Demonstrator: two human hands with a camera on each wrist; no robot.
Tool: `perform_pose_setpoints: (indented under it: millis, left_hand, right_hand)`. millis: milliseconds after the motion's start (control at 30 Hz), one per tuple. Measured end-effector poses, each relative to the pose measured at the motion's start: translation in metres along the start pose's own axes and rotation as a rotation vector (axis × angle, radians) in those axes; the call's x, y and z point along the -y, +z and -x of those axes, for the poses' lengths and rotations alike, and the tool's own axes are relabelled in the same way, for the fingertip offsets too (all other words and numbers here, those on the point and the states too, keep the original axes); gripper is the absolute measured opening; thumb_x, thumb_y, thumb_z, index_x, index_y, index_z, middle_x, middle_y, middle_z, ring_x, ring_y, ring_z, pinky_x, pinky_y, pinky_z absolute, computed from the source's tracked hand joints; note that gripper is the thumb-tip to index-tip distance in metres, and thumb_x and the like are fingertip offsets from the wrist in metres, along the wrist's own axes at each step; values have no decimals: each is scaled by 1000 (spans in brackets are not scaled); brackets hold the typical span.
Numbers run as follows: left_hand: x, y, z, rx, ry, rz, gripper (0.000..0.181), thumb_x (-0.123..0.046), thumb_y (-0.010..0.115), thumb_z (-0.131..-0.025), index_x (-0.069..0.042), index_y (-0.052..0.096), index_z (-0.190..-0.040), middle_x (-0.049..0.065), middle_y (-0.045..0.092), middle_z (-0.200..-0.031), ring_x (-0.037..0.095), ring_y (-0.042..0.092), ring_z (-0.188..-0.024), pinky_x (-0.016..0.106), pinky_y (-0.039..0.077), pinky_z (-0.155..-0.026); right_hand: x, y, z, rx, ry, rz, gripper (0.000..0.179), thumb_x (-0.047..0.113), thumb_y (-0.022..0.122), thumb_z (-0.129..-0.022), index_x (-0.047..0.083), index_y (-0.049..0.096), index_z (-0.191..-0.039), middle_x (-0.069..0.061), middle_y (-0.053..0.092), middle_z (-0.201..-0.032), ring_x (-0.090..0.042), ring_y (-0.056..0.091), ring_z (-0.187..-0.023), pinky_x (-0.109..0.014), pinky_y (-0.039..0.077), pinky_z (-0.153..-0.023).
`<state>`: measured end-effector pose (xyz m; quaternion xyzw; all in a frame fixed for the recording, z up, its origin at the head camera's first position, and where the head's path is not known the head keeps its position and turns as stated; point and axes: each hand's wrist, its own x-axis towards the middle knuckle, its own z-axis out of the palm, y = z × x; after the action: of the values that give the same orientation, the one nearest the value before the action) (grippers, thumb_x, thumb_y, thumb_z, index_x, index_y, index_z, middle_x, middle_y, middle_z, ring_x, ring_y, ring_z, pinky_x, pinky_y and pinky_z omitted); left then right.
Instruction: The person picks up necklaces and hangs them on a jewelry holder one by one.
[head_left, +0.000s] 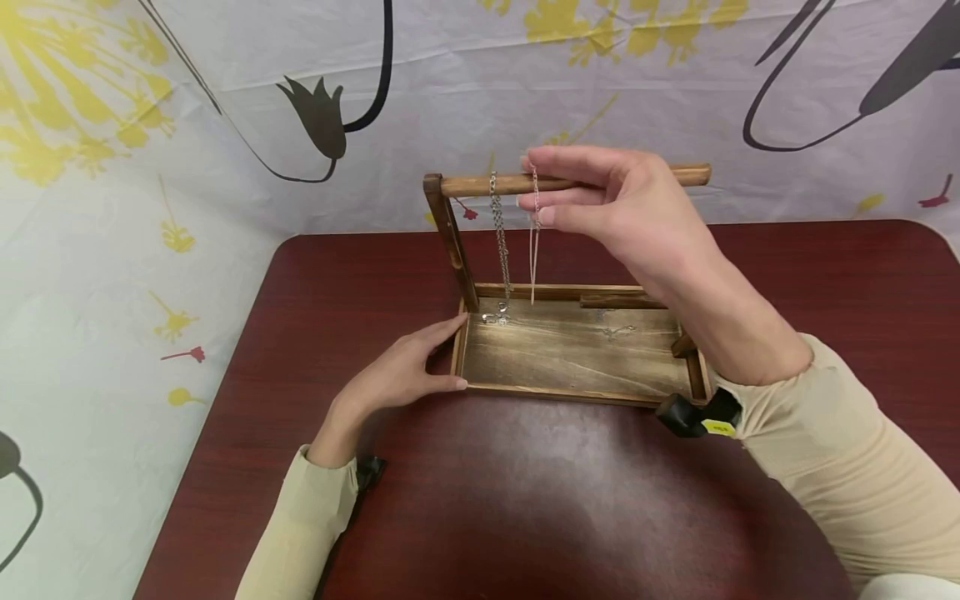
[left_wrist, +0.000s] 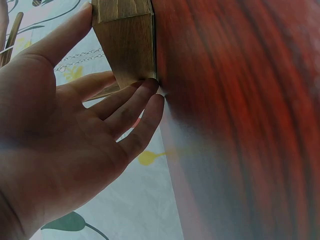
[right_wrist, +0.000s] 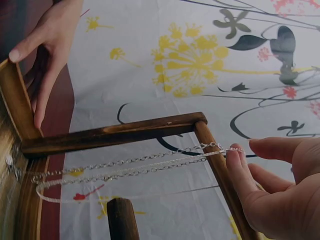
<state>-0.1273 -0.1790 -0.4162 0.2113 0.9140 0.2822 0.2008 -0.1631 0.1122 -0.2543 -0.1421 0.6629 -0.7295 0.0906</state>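
Fine silver necklace [head_left: 533, 283] hangs at the crossbar [head_left: 472, 185] of a wooden jewellery stand, its strands dangling clear of the tray floor below. From the left, the person's left hand [head_left: 408, 362] is spread wide against the short end of the wooden tray [head_left: 540, 354], thumb at the near corner and index finger at the far one; that span looks meant to keep the stand from sliding on the red-brown table [head_left: 585, 500]. Just inside that end rises the upright post [head_left: 453, 242], which carries the crossbar high enough for chains to drop freely. Next along hangs a heavier link necklace [head_left: 501, 233], its charms low enough to lie on the tray floor. Beside it, apart, the right hand [head_left: 660, 217] has its fingers astride the crossbar and appears to pinch the finer chain near its top, probably to control where it sits; how firmly, I cannot tell. Further right, a loose thin chain [head_left: 618, 332] lies in the tray, where the walls would keep it from straying, and a short wooden peg [head_left: 682, 346] juts inward at the right end.
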Motion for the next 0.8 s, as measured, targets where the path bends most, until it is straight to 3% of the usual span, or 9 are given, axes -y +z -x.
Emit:
perform_pose_setpoints:
  millis: [167, 267, 433, 800]
  left_hand:
    - [0, 0, 0, 1, -1, 1, 92, -43, 76, -87, -26, 23, -160, 0, 30, -161, 20, 28, -146, 42, 27, -117]
    - [0, 0, 0, 1, -1, 2, 91, -43, 76, -87, -27, 23, -160, 0, 29, -161, 20, 28, -146, 43, 27, -117]
    - [0, 0, -1, 4, -5, 4, 91, -43, 76, -87, -28, 23, -159, -1, 29, -161, 19, 27, -146, 43, 27, -117]
    - [0, 0, -1, 9, -8, 3, 92, -44, 76, -87, -27, 22, -160, 1, 29, -161, 21, 28, -146, 44, 27, -117]
  right_hand:
    - [2, 3, 2, -17, -2, 217, 46, 1, 70, -89, 9, 63, -134, -8, 67, -127, -15, 69, -106, -24, 50, -95]
    - [2, 4, 2, -20, -32, 291, 48, -1, 68, -90, 8, 60, -137, -7, 64, -132, -15, 68, -107, -24, 52, -93]
    - [2, 4, 0, -45, -61, 306, 47, -2, 65, -93, 5, 57, -138, -9, 60, -137, -16, 70, -103, -25, 54, -88]
    - [3, 5, -4, -120, -52, 306, 35, 6, 71, -91, 5, 68, -126, -9, 70, -121, -12, 72, -94, -25, 55, -83]
